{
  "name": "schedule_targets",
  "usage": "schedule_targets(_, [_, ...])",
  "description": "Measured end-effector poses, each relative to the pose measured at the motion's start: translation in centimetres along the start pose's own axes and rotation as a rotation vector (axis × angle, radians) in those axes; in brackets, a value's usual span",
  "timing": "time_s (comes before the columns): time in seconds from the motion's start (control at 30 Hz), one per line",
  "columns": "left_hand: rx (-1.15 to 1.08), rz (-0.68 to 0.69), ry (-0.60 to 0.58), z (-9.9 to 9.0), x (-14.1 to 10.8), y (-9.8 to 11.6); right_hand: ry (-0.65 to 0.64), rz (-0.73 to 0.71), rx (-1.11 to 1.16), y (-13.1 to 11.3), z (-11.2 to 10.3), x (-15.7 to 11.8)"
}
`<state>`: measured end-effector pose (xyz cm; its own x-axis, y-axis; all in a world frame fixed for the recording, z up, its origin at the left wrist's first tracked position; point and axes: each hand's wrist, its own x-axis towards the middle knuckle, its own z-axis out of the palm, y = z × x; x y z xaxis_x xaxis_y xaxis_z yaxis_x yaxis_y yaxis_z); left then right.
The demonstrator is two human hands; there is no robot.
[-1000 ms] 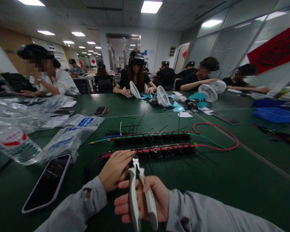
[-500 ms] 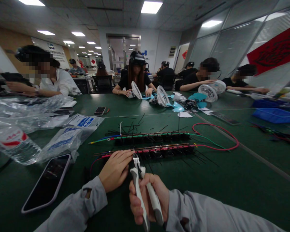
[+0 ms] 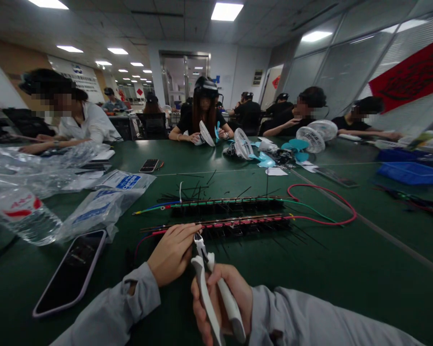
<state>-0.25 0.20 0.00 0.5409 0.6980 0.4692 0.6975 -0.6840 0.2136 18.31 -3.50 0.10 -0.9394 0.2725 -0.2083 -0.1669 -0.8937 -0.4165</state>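
Note:
My right hand (image 3: 222,298) is wrapped round white-and-grey cutting pliers (image 3: 231,305), their handles spread and their jaws near my left fingertips. Fingers together, my left hand (image 3: 175,252) rests on the left part of the nearer black strip (image 3: 252,225), which carries red wire and many thin black tie ends. Whether the left fingers pinch something is hidden. Behind it lies a second black strip (image 3: 227,204) with a green wire and a white tie standing up near its left end. A red cable (image 3: 353,206) loops out at the right.
At left are a phone (image 3: 70,274), a water bottle (image 3: 29,216) and plastic bags (image 3: 97,206). Fan parts (image 3: 243,144) lie across the table, a blue tray (image 3: 411,172) at right. Several people sit around; one opposite holds a fan cover (image 3: 206,134).
The pliers and my right hand have shifted slightly left and down. My left hand has barely moved. The person opposite has raised a blue fan blade; the person at left lowered their hands.

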Motion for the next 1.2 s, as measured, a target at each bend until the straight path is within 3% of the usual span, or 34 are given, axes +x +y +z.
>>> schedule_targets(0.2, [-0.006, 0.012, 0.000, 0.1, 0.0, -0.2, 0.098, -0.022, -0.069, 0.0, 0.5, 0.0])
schedule_targets(0.4, [-0.003, 0.007, 0.009, 0.0, 0.1, -0.1, 0.045, 0.053, -0.019, -0.5, 0.8, -0.2])
schedule_targets(1.2, [-0.008, 0.012, 0.003, 0.2, 0.0, -0.3, 0.039, 0.023, 0.019, -1.0, -0.2, 0.0])
